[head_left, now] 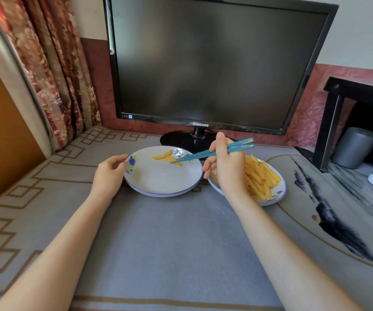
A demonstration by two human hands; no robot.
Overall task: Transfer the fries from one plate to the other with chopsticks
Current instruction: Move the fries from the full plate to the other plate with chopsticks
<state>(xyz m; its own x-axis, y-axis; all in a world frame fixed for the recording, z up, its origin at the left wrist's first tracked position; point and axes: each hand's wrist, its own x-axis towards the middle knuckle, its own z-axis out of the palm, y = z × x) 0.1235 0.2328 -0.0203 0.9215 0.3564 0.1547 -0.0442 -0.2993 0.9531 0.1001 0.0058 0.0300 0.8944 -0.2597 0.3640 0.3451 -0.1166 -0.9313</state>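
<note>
Two white plates with blue flowers sit side by side in front of a monitor. The left plate (pixel 158 180) carries two fries (pixel 163 155) near its far side. The right plate (pixel 281 191) holds a heap of fries (pixel 260 176). My left hand (pixel 110 173) grips the left plate's left rim. My right hand (pixel 228 167) holds teal chopsticks (pixel 201 154) over the gap between the plates. Their tips rest on one fry (pixel 174 161) on the left plate. My right hand hides the near-left part of the right plate.
A dark monitor (pixel 217 61) on a round stand (pixel 181 140) rises just behind the plates. A floral curtain (pixel 51 70) hangs at the left. A black shelf (pixel 335 122) with a grey cylinder (pixel 353 147) stands at the right. A grey patterned cloth (pixel 170 243) covers the table.
</note>
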